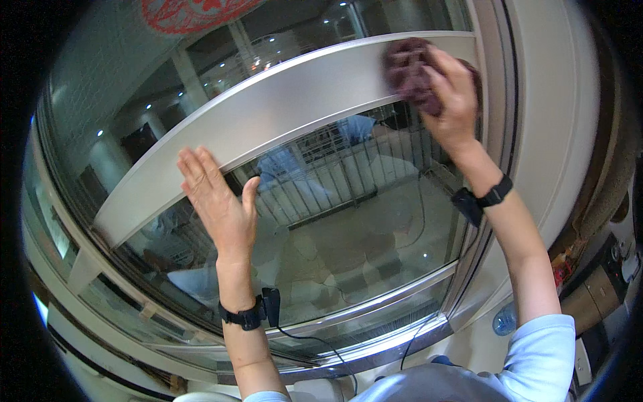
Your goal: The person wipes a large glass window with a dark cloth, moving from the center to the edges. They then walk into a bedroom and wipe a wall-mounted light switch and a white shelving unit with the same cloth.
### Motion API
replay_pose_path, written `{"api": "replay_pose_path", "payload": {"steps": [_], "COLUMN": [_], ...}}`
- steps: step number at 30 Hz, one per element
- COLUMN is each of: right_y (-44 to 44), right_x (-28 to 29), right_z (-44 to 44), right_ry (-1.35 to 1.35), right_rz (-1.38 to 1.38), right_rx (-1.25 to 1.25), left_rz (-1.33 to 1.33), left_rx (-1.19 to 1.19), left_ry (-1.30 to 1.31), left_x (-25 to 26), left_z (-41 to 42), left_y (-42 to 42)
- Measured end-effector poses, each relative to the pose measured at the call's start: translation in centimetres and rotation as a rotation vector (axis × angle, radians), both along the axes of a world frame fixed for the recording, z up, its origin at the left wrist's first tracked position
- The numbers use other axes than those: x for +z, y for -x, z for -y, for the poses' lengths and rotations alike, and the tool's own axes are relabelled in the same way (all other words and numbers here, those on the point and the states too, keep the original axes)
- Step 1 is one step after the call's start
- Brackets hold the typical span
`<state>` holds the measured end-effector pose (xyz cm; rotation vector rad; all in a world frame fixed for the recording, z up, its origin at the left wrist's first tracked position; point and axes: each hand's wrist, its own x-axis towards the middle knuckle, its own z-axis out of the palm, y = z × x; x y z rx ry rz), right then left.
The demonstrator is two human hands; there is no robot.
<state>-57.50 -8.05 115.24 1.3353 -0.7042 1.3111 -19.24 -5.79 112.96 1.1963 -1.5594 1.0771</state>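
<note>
A crumpled dark maroon cloth (pixel 409 75) is bunched under my right hand (pixel 453 108). Hand and cloth are at the right end of a wide silver-grey crossbar (pixel 281 108) of a glazed sliding door, and the cloth looks slightly blurred. My left hand (pixel 221 211) is flat at the lower edge of the same bar, further left, thumb spread and nothing held. Its fingertips lie over the bar, while the palm is in front of the lower glass pane (pixel 351 236). Black straps with small boxes and cables circle both wrists.
Beyond the glass, railing bars (pixel 346 186) show among reflections. A red round decoration (pixel 196 12) is on the upper pane. The door's bottom track (pixel 387 346) runs below. At right are a pale wall (pixel 547 125), a clear blue plastic bottle (pixel 504 320) and a brown cabinet (pixel 593 296).
</note>
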Motion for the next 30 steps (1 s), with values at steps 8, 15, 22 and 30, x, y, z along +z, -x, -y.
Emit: {"api": "replay_pose_path", "payload": {"steps": [8, 15, 22, 30], "right_y": [-0.7, -12.2, -23.9, -31.0], "right_x": [-1.8, -0.5, 1.7, 4.8], "right_z": [-0.2, -0.5, -1.8, -1.1], "right_ry": [-0.067, -0.126, -0.313, -0.406], "right_rz": [0.185, -0.05, -0.218, -0.362], "right_rx": [-0.023, 0.167, 0.4, 0.881], "left_rz": [-0.005, -0.041, 0.029, 0.055], "left_rx": [-0.028, -0.14, -0.339, -0.498], "left_ry": [0.022, -0.069, 0.099, 0.418], "left_x": [0.0, -0.2, 0.4, 3.0], "left_z": [0.4, 0.9, 0.2, 0.4], "left_y": [-0.4, -0.8, -1.9, -4.9]}}
